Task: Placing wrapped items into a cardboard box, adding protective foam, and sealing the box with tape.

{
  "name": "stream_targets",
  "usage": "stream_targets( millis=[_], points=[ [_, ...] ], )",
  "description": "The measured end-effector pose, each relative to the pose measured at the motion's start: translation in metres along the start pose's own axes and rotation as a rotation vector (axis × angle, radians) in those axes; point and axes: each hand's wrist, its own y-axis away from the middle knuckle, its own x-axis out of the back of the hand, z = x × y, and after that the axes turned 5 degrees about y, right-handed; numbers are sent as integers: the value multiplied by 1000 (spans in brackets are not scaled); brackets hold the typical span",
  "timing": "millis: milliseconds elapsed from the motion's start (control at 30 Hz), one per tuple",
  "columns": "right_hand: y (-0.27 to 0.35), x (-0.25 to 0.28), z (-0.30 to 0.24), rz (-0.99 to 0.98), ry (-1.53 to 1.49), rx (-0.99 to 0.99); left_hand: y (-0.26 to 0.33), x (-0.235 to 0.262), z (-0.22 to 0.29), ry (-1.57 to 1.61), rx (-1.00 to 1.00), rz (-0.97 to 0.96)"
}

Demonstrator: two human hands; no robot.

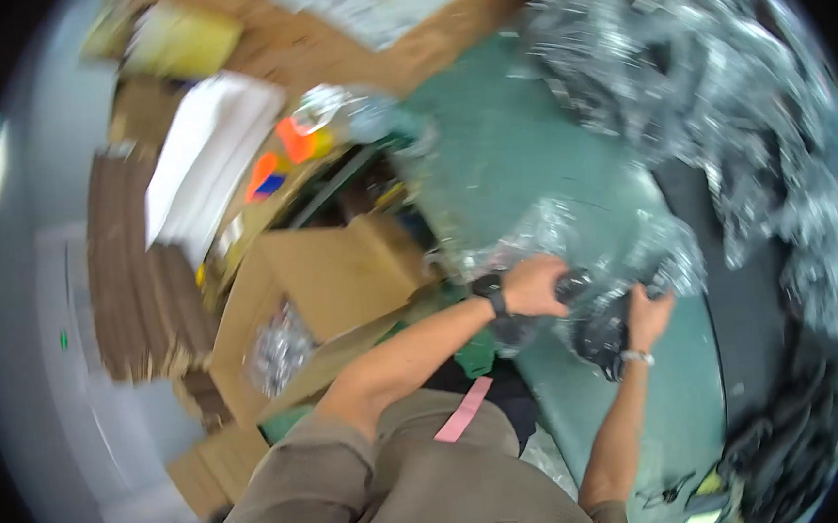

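Observation:
Over the green tabletop [486, 111], my left hand [534, 285] is closed around a black rounded item [572, 287] in clear plastic; blur hides its exact kind. A wristwatch is on that arm. Close by on the right, my right hand [649, 316] grips a clear plastic bag [671, 249] with something black inside [599, 338]. Crinkled clear film [538, 226] spreads out just beyond my left hand.
An open cardboard box [338, 282] with clear-wrapped items stands at my left. Behind it are stacked flat cardboard [133, 272], white sheets [208, 160] and orange tape rolls [264, 175]. Many clear bags [658, 60] heap at the far right, black items [795, 430] nearer.

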Motion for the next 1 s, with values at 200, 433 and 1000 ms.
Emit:
stream_targets(
  millis=[200,433,1000],
  points=[
    [-13,-7,48,16,69,-26,150,81,63,124,-376,514],
    [-1,-9,59,-77,-38,-89,402,214,15,-178,-206,1175],
    [430,-21,-334,-495,-312,602,437,205,-370,32,570,683]
  ],
)
